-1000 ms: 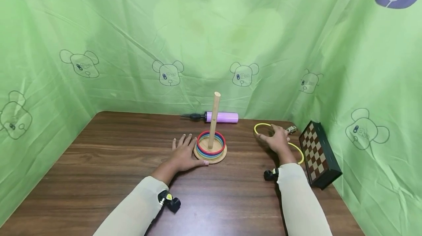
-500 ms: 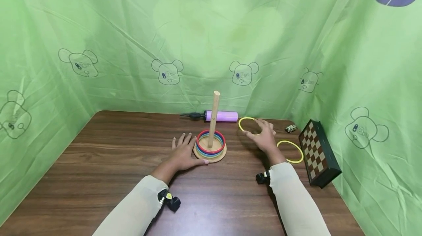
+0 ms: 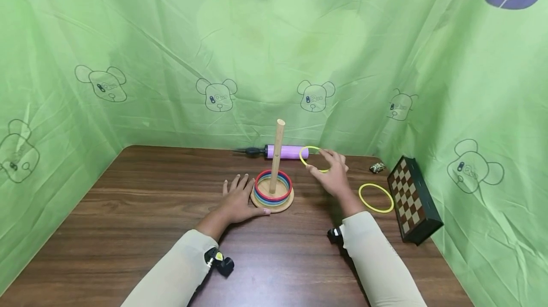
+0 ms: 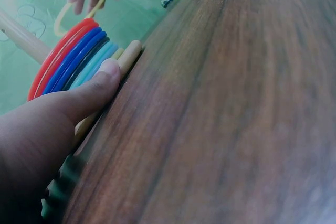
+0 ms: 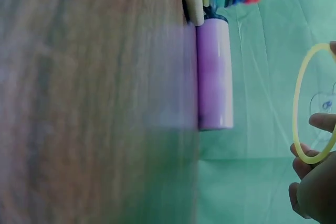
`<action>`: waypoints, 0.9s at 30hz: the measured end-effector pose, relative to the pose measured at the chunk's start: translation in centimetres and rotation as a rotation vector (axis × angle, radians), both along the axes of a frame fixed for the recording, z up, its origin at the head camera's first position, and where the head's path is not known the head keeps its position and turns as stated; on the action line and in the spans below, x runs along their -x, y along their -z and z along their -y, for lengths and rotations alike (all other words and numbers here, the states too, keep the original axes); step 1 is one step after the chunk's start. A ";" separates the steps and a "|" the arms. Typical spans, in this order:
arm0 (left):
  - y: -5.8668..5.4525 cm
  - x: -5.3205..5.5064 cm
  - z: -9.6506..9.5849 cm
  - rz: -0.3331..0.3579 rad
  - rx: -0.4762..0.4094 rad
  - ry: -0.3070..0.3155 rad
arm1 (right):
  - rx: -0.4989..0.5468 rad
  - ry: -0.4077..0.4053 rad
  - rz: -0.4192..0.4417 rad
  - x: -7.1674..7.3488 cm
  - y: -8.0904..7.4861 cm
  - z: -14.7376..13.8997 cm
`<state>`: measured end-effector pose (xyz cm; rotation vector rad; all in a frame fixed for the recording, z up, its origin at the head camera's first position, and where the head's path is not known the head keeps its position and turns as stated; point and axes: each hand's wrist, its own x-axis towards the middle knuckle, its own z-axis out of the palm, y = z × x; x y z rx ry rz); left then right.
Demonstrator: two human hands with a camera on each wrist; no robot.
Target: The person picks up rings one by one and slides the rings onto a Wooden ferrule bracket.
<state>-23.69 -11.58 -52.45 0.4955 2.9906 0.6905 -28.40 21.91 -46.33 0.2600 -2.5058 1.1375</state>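
Observation:
A ring toss stand (image 3: 277, 154) with an upright wooden peg sits on the table. Red, blue and lighter rings (image 3: 274, 198) are stacked around the foot of its peg, on the round base. My left hand (image 3: 237, 204) lies beside the base, fingers spread, with the thumb (image 4: 107, 74) touching its edge below the stack. To the right of the peg, my right hand (image 3: 335, 176) holds a yellow ring (image 5: 297, 98) between thumb and fingers, tilted and raised off the table. A second yellow ring (image 3: 376, 211) lies flat on the table further right.
A purple hand pump (image 3: 288, 152) lies behind the stand near the table's back edge. At the right, a checkered board box (image 3: 413, 201) stands on its side, with a small patterned object (image 3: 377, 168) behind it. Green printed cloth (image 3: 265, 50) surrounds the wooden table (image 3: 141, 221).
My right hand has lifted one yellow ring off the table and carried it left, toward the peg. The other yellow ring stays by the board box. My left hand has not moved.

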 end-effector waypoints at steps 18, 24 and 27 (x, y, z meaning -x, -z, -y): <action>-0.3 0.2 -0.2 -0.012 0.009 -0.005 | 0.154 -0.018 -0.044 -1.6 -6.3 2.8; -0.3 0.1 -0.2 -0.016 0.010 0.004 | 0.274 -0.022 -0.042 -2.5 -8.7 4.0; -0.2 0.0 -0.2 -0.014 0.021 -0.006 | 0.282 -0.028 -0.035 -3.0 -9.4 4.6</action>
